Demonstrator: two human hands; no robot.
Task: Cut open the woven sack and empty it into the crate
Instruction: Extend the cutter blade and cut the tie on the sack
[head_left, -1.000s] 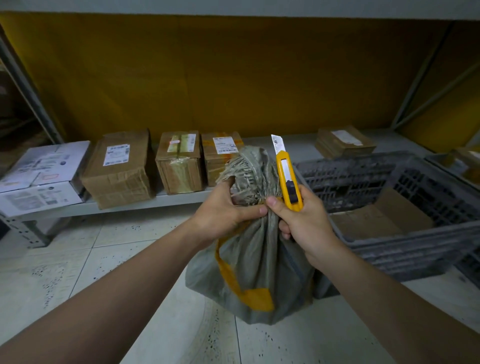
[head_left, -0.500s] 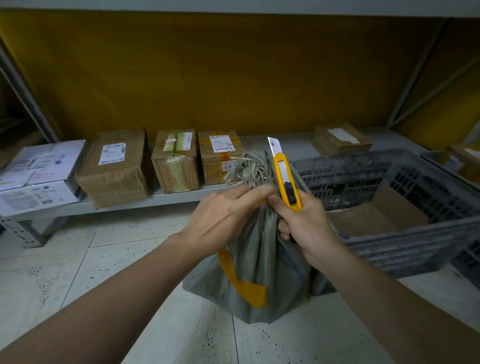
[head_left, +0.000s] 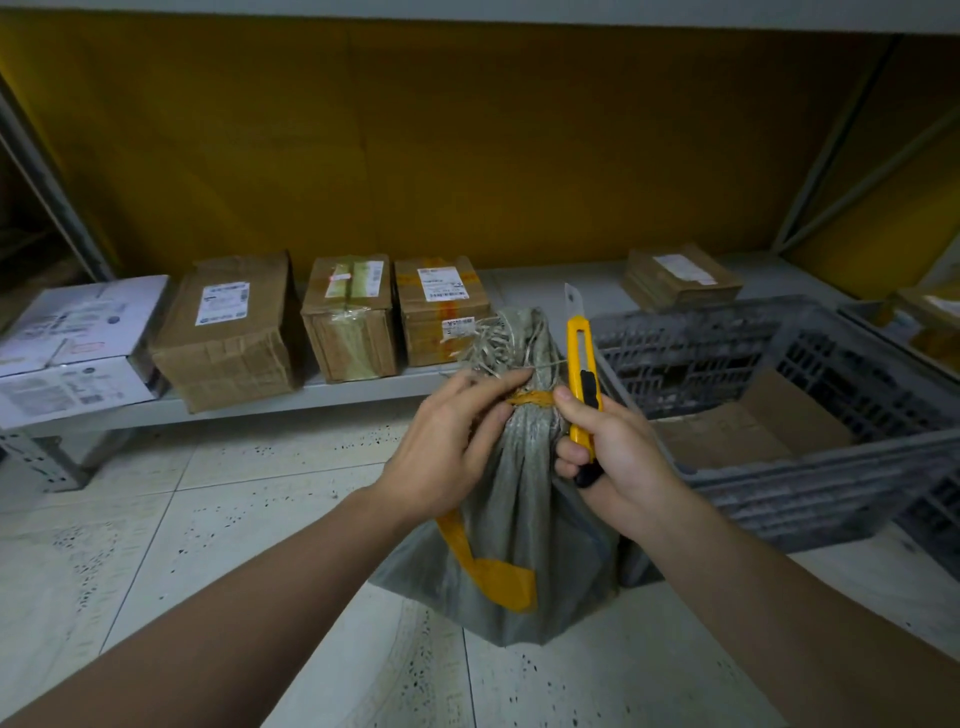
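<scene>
- Pinching tie (head_left: 535, 399) at sack (head_left: 524, 525) neck with left hand (head_left: 451, 448).
- Gripping knife (head_left: 582, 376) in right hand (head_left: 615, 460), blade up.
- Standing just left of crate (head_left: 810, 499), on floor.

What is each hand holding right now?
Left hand: pinches the sack at its yellow tie.
Right hand: grips the utility knife, blade out.

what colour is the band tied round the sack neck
Yellow band, clearest in the head view.
</scene>
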